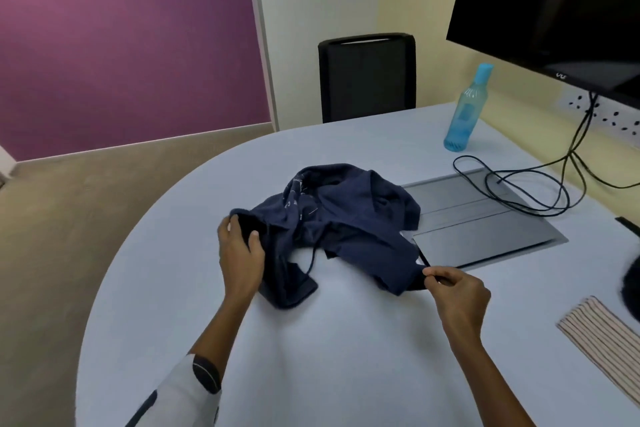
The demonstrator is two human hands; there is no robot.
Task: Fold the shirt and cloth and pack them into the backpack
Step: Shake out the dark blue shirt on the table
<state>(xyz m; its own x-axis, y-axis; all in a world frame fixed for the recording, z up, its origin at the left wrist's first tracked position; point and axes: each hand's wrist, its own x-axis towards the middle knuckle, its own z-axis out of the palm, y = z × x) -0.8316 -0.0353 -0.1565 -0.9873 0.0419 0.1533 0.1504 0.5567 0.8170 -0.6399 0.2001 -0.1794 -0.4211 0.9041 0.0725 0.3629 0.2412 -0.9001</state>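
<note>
A crumpled navy blue shirt (346, 218) lies in a heap on the pale blue table (311, 357). My left hand (240, 253) grips the shirt's left edge, with the fabric bunched between thumb and fingers. My right hand (453, 291) pinches the shirt's lower right corner between thumb and fingertips. A folded striped cloth (602, 333) lies flat at the table's right edge. A dark rounded shape (632, 282) shows at the far right border; whether it is the backpack I cannot tell.
A grey flap panel (485, 218) is set into the table behind the shirt, with black cables (530, 184) looped over it. A blue water bottle (465, 111) stands at the back. A black monitor (554, 3) hangs at the upper right. A black chair (367, 76) stands beyond the table.
</note>
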